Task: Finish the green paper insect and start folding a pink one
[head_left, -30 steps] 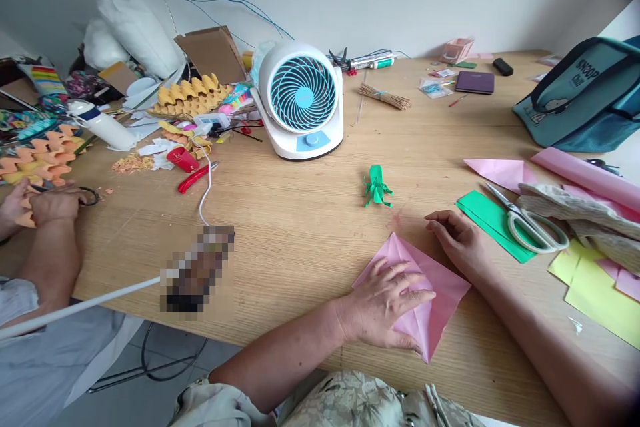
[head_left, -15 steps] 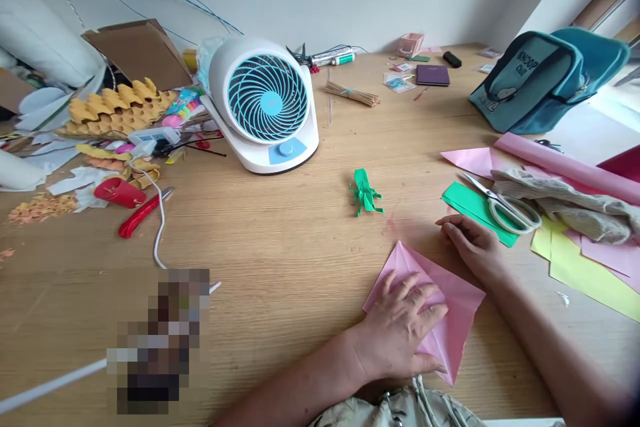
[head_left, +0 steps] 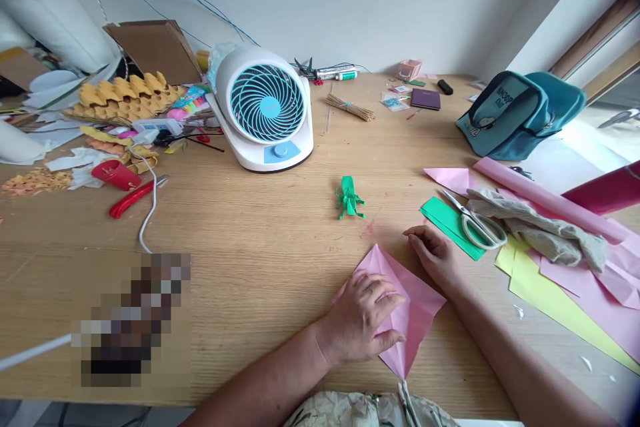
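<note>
Pink paper sheet [head_left: 417, 310] lies spread at 5 o'clock in view, crease-lined, diamond-wise, corners near 12, 3, 6.

Worktop [head_left: 250, 233] was light wood, reddish stain [head_left: 369, 229] just beside green paper figure [head_left: 349, 197]. Creased pink sheet [head_left: 410, 297] lay near front edge, green paper [head_left: 440, 221] behind-right of it, yellow paper [head_left: 545, 303] farther right. White fan [head_left: 270, 107] stood left of center. Stick bundle [head_left: 350, 108], purple booklet [head_left: 425, 99], black case [head_left: 445, 87] lay toward back; teal bag [head_left: 513, 117] stood right. Left side carried red cup [head_left: 116, 175], tipped, red-handled tool [head_left: 130, 200] just beside it, plus orange crumbs [head_left: 35, 182].
</note>
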The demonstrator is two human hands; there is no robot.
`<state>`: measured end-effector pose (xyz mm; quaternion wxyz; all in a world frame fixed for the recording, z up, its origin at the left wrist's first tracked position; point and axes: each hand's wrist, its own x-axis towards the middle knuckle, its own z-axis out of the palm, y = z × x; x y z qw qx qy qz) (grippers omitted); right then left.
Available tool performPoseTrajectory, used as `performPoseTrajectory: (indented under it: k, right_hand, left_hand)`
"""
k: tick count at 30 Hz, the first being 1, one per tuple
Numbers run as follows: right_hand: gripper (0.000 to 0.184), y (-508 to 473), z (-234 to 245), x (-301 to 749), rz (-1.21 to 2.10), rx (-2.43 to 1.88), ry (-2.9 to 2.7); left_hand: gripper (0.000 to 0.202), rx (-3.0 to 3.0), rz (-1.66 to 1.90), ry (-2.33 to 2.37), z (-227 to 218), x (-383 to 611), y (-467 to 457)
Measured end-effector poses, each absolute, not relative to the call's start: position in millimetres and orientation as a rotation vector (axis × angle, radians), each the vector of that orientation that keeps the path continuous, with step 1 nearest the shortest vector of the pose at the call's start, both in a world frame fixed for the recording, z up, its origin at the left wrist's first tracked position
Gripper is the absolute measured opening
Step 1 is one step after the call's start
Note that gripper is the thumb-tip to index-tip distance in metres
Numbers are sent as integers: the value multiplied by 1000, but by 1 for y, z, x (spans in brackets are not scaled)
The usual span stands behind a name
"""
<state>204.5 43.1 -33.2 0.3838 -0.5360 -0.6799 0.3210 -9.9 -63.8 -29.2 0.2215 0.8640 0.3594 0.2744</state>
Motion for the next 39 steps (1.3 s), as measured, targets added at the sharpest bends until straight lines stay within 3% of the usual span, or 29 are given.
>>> performPoseTrajectory:
  k: [18,24,31,34,39]
  right_hand:
    - [24,40,-38,205,888,-1337,-1706]
    - [25,30,-33,210,852,-1312,-1850]
    - [23,8,-15,223,699,-1468,-2233]
    - [20,-2,-5,217,673,-1603,-2311]
    - [20,-10,6,206,919,-1653,-2402]
  left_hand:
    - [31,2323,933,1117,-24,-13,-60]
    - [42,2332,870,1148,-21,-15,-62]
    - [74,2339,714,1254,-23,-16,-64]
    - [77,2341,665,1282,-26,-16,-65]
    - [75,2310,676,1303,-28,-14,-66]
